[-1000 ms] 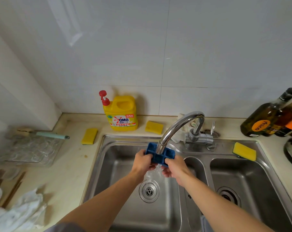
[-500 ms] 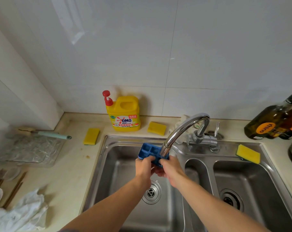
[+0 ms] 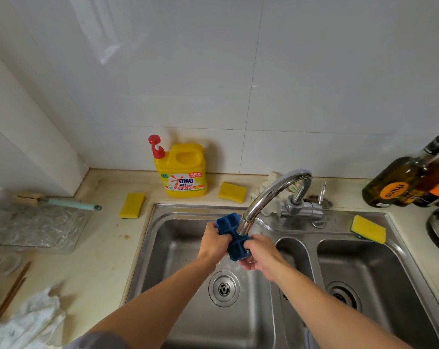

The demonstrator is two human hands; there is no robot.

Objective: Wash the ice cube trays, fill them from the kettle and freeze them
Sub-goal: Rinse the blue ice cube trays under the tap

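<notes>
The bent tap (image 3: pixel 268 195) stands mid-frame, just over the blue tray (image 3: pixel 227 226). At lower right, the other sink bowl (image 3: pixel 379 268) gives you open room.

Grey sleeve edge (image 3: pixel 100 341) — left arm

Yellow detergent jug (image 3: pixel 180 172) by wall; sponge (image 3: pixel 132 205) left; oil bottle (image 3: pixel 389 182) right.

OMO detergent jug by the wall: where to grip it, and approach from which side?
Grip the moulded handle at the top right of the yellow jug, fingers hooked through the oval opening. Come from above and the front: it stands upright with its back close to the tiled wall, and the red pump takes up the top left corner.
</notes>
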